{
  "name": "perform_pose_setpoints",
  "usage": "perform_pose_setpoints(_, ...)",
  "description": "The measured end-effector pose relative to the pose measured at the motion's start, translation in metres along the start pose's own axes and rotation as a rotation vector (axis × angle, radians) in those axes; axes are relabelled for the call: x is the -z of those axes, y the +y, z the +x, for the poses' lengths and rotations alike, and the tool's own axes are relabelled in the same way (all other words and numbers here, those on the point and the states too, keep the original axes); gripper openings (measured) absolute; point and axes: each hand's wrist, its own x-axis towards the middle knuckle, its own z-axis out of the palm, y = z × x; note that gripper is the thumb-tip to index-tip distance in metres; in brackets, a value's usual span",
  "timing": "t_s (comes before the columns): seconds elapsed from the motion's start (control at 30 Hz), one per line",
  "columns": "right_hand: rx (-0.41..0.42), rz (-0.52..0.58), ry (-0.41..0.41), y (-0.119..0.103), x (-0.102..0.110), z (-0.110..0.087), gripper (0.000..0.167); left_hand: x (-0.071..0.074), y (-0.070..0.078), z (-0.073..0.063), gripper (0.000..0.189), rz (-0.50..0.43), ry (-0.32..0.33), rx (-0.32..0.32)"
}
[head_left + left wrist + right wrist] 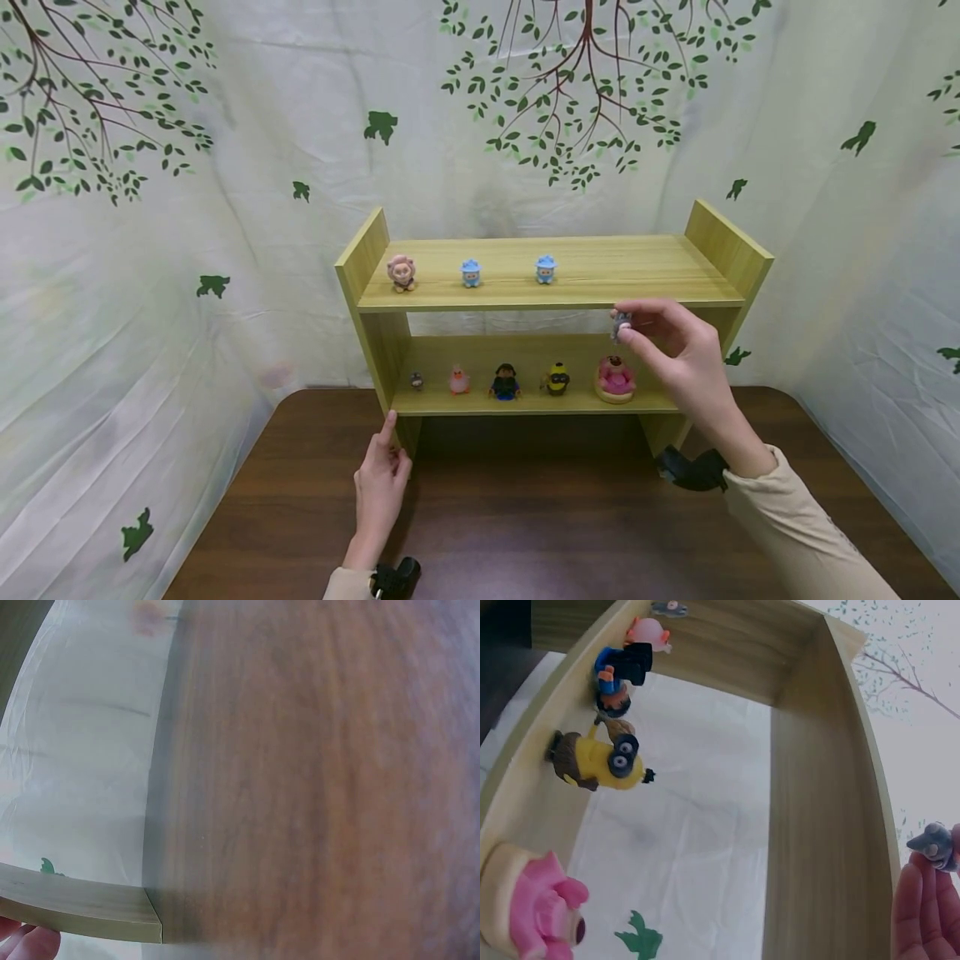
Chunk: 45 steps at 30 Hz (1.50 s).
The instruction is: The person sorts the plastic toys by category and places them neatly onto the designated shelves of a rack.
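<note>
My right hand [678,350] pinches a small grey toy figurine [622,325] between thumb and fingers, just in front of the upper board's edge. In the right wrist view the grey figurine [934,846] is partly covered by the fingers [922,907]. My left hand [381,479] touches the front of the left side panel of the wooden shelf [480,307] with its extended index finger. At the left wrist, fingertips [37,945] lie against the panel's edge [82,919].
On the upper board stand a pink-hooded figurine [401,272] and two blue-hatted ones, [470,273] left and right. Below are a tiny grey figurine [416,381], a pink one [459,380], a dark-haired one [506,382], a yellow minion [557,379] and a pink bear [616,379]. The shelf stands on a brown table [540,517].
</note>
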Motion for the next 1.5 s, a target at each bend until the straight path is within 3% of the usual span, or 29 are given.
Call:
perform_pose_setpoints(0.43,-0.022,0.002,0.032,0.001,0.006,0.016,0.027,0.0,0.0,0.0,0.088,-0.005,-0.003,0.003)
perform_pose_setpoints(0.77,0.012,0.044,0.068,0.002,0.013,0.029,0.027,-0.002,-0.001,0.002,0.087,-0.018,0.0,-0.011)
perform_pose_setpoints(1.0,-0.029,-0.093,0.084,0.001,0.02,0.042,0.026,-0.002,-0.002,0.001,0.087,-0.01,0.012,-0.024)
perform_pose_setpoints(1.5,-0.098,-0.188,0.045,-0.001,0.023,0.056,0.022,-0.002,-0.004,-0.001,0.083,-0.02,-0.016,0.005)
